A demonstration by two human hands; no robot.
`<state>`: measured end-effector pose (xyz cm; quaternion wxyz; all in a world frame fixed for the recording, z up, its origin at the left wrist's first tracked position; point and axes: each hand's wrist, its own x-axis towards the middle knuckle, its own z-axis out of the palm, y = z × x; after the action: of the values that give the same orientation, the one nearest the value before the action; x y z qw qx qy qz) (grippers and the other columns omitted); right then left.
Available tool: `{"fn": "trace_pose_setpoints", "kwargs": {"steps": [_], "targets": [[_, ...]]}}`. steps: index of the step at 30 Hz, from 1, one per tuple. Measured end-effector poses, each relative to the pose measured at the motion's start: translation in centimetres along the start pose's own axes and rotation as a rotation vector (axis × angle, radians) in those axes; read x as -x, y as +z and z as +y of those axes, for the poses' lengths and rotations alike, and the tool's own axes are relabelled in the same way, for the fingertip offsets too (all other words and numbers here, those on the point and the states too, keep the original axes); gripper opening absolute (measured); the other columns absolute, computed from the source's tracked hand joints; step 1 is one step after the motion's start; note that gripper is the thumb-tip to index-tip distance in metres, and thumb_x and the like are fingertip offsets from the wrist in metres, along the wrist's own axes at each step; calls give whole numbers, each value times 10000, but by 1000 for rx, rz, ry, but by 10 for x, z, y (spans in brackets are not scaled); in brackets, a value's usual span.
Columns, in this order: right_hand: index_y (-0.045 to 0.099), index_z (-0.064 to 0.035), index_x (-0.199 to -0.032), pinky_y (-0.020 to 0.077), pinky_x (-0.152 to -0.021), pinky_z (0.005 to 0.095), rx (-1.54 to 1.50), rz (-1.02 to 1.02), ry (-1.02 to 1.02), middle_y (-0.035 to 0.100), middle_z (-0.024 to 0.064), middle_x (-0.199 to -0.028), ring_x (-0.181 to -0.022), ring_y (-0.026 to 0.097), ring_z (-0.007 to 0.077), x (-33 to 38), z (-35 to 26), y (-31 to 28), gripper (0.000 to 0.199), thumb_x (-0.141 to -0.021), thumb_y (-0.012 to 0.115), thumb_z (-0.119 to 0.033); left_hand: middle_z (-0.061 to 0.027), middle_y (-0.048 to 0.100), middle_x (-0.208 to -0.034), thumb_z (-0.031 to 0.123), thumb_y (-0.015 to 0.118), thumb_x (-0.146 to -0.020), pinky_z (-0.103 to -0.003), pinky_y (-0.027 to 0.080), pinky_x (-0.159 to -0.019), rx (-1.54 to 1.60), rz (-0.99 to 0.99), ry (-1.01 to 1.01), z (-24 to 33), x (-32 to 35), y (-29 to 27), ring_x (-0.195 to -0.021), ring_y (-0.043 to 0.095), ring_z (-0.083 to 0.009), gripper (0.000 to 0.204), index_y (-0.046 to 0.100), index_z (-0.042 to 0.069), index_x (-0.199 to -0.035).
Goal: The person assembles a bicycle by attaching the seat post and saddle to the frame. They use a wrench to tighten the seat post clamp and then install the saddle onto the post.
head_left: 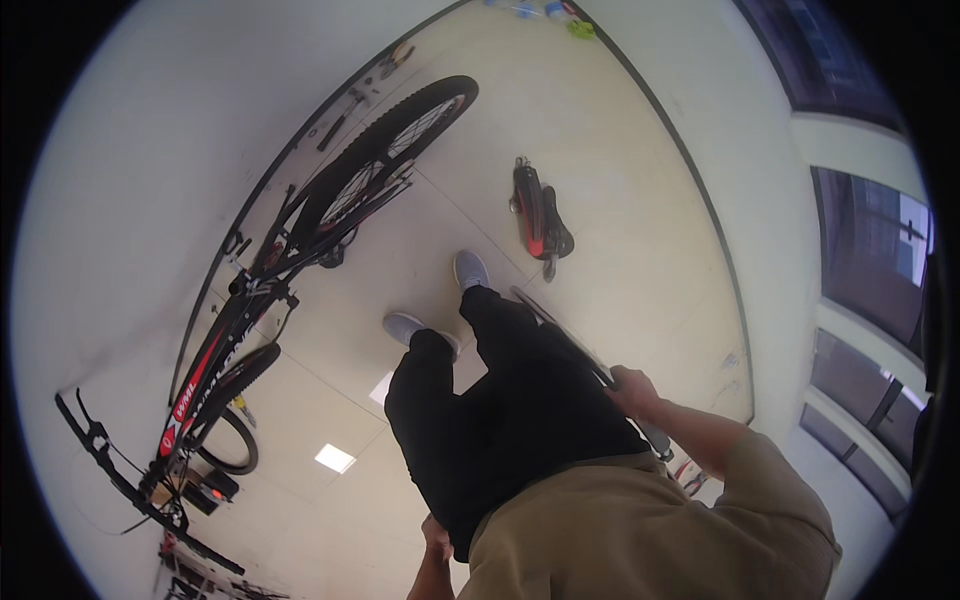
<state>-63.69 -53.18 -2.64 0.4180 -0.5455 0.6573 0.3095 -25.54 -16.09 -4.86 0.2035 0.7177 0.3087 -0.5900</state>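
Note:
At my right side, my right hand [635, 392] is closed around a long, thin, greyish object [567, 340]. It slants down beside my right leg toward the floor, and its kind is not clear from this angle. My left hand [437, 537] hangs low beside my left thigh, partly covered by the dark trousers, so its grip is hard to read. On the floor ahead of my shoes lie a black bicycle saddle [557, 224] and, against it, a red-and-black elongated part [529, 212].
A black-and-red bicycle [225, 350] leans along the left wall. Below its frame rests a loose-looking tyre [229, 441]. Between bicycle and wall lies a hammer-like tool [342, 118], with other small tools [396, 60] farther along. Bottles and a green item [580, 30] stand in the far corner.

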Motion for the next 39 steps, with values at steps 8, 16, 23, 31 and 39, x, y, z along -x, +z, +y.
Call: {"fn": "trace_pose_setpoints", "kwargs": {"steps": [8, 16, 23, 31, 39], "targets": [[626, 28, -1145, 511, -934, 483, -22, -27, 123, 697, 262, -1027, -1028, 651, 435, 9, -35, -12, 458, -938, 575, -377, -92, 707, -890, 346, 647, -924, -347, 530, -665, -113, 110, 208, 25, -14, -5, -761, 672, -210, 398, 699, -31, -1039], [616, 37, -1148, 509, -942, 478, 14, -15, 116, 692, 263, -1044, -1040, 647, 433, 14, -37, -19, 451, -965, 541, -368, -106, 703, -825, 371, 602, -992, -360, 520, -608, 87, 125, 191, 9, -37, -4, -702, 658, -209, 424, 697, -42, -977], [595, 74, -1139, 512, -931, 483, 36, -4, 41, 686, 280, -1036, -1031, 653, 431, 14, -34, -18, 471, -972, 524, -361, -38, 567, -686, 226, 499, -1029, -298, 407, -479, -342, 98, 287, 33, -9, 10, -549, 523, -120, 326, 711, 38, -1191], [580, 87, -1150, 511, -922, 491, -41, -76, -113, 681, 285, -1049, -1029, 657, 430, 4, -15, -15, 597, -958, 530, -475, -54, 672, -790, 367, 612, -946, -364, 451, -639, -423, -9, 279, 29, -30, -24, -675, 588, -174, 434, 675, 51, -1237], [714, 38, -892, 555, -831, 442, -607, 145, -51, 719, 240, -901, -897, 712, 365, -239, 65, 24, 426, -865, 582, -366, -48, 710, -895, 473, 727, -880, -460, 407, -829, -622, 182, 256, 67, -48, -14, -837, 597, -238, 627, 602, 68, -1342]]}}
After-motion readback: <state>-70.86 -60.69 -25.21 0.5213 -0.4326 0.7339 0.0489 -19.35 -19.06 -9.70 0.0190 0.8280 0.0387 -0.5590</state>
